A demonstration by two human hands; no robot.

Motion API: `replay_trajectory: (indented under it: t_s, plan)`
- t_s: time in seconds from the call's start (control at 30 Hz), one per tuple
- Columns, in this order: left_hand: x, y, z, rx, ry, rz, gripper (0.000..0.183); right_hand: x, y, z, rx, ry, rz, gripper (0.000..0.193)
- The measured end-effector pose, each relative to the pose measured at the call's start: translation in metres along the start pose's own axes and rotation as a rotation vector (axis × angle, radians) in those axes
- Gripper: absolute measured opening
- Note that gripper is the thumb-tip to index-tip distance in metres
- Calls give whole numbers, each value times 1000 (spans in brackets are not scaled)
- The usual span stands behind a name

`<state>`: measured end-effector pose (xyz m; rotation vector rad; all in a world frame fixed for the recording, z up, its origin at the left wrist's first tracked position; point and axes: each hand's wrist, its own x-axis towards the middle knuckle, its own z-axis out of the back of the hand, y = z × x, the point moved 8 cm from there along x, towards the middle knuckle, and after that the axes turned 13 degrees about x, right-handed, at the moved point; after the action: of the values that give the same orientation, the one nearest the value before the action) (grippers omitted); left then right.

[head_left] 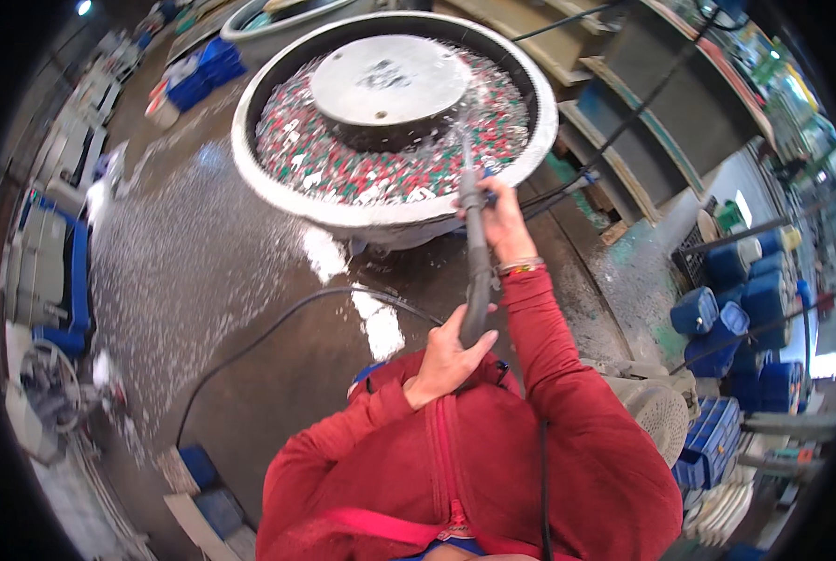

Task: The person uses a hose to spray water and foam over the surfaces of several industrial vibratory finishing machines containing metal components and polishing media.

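Observation:
A dark grey spray lance (476,257) slants up and away from my body. My left hand (444,363) is closed around its rear end, close to my jacket. Farther forward, my right hand (502,222) grips the lance near its front, with bracelets on that wrist. Water sprays from the tip into a large round tub (390,215) with a thick whitish rim. Many small red, green and white pieces (292,140) fill the tub around a raised round centre with a pale flat top (390,79).
A black hose (287,310) curves over the wet floor (203,252) at left. Blue crates (203,73) stand at the far left. Wooden-edged grey troughs (642,112) lie to the right, with blue drums (717,323) and a blue crate (708,439) nearer.

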<state>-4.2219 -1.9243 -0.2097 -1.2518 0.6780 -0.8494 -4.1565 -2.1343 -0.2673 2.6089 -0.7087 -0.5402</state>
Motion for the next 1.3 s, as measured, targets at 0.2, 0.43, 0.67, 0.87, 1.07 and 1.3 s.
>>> replay_trajectory:
  t_s: [0.2,0.43,0.67,0.87,1.07,1.3]
  plan:
    - [-7,1,1,-10,-8,-38,35,-1,-5,14,-67,-106,-31,34]
    - [-4,14,28,110,-44,191,37,31,-42,15,-169,-33,-132,32]
    - [-1,46,73,-52,-322,30,34,49,-123,-40,-242,-20,-271,33]
    - [-10,52,137,-99,-341,77,31,78,-180,-71,-240,8,-301,33]
    - [-12,65,210,-111,-331,-22,34,115,-225,-113,-238,29,-243,30]
    - [-23,90,289,-264,-233,-76,36,122,-260,-172,-319,33,-104,31]
